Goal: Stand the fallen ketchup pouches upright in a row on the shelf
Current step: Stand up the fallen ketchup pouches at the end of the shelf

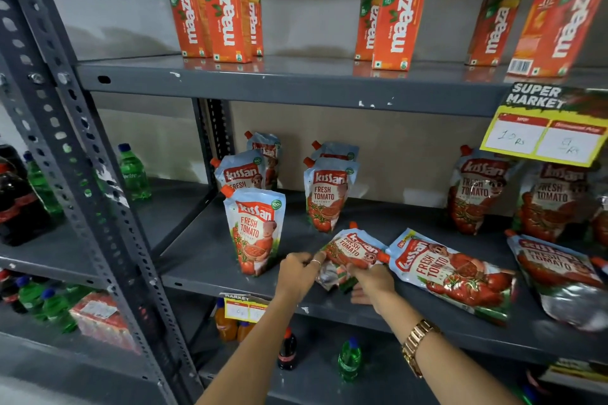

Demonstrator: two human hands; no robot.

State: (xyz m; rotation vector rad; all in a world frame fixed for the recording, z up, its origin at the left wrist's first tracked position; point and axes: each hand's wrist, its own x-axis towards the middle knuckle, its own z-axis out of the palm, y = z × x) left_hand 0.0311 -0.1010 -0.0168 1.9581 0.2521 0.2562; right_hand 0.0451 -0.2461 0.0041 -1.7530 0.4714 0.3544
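Note:
A small ketchup pouch (352, 250) lies tilted near the front of the grey middle shelf (204, 260). My left hand (297, 271) grips its lower left edge and my right hand (371, 279) holds its bottom. To the right a large pouch (454, 273) lies flat, and another fallen pouch (559, 276) lies at the far right. Upright pouches stand on the left (255, 227), behind it (241, 173) and in the middle (327, 194). More pouches (477, 191) lean at the back right.
Orange juice cartons (227, 15) stand on the upper shelf. A yellow price tag (543, 131) hangs from that shelf's edge at right. Green and dark bottles (135, 171) fill the left rack and the shelf below. A slotted steel upright (82, 174) crosses the left foreground.

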